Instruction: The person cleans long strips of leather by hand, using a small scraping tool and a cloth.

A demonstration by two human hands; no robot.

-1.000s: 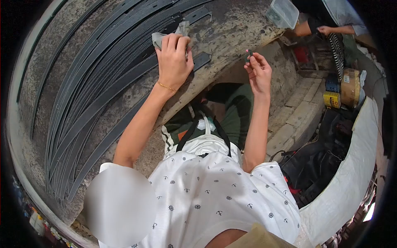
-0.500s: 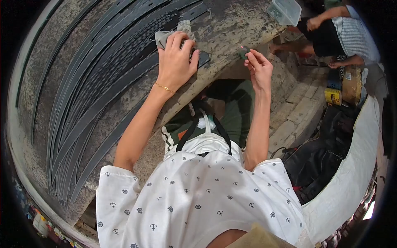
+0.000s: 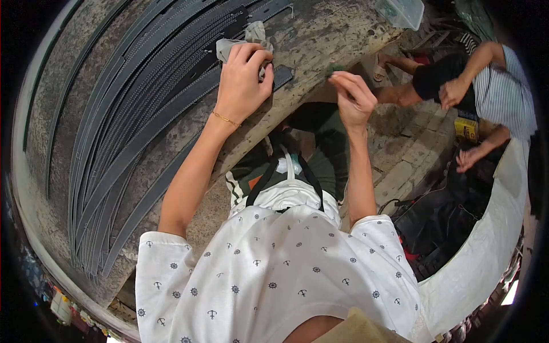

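Observation:
My left hand [image 3: 245, 77] is closed over a crumpled light grey cloth [image 3: 258, 34] on the worn work surface [image 3: 320, 34]. It is beside the ends of many long dark grey belt straps [image 3: 143, 86] with stitched edges, spread in a curved bundle. Just past the surface's front edge, my right hand [image 3: 355, 100] is raised with fingers pinched together. At its fingertips is a small dark green piece [image 3: 332, 70], blurred and partly covered, so its kind does not show. One strap end [image 3: 283, 76] lies just right of my left hand.
A clear plastic tub [image 3: 403, 12] stands at the surface's far right edge. To the right another person in a striped shirt [image 3: 500, 94] leans in, both hands low. Near them are a yellow box [image 3: 466, 129] and a black bag [image 3: 434, 220]. A pale curved sheet [image 3: 477, 251] runs along the right.
My right hand has turned, its fingers now covering more of the green piece. My left hand stays on the cloth. The other person has moved nearer, one arm reaching down toward the black bag.

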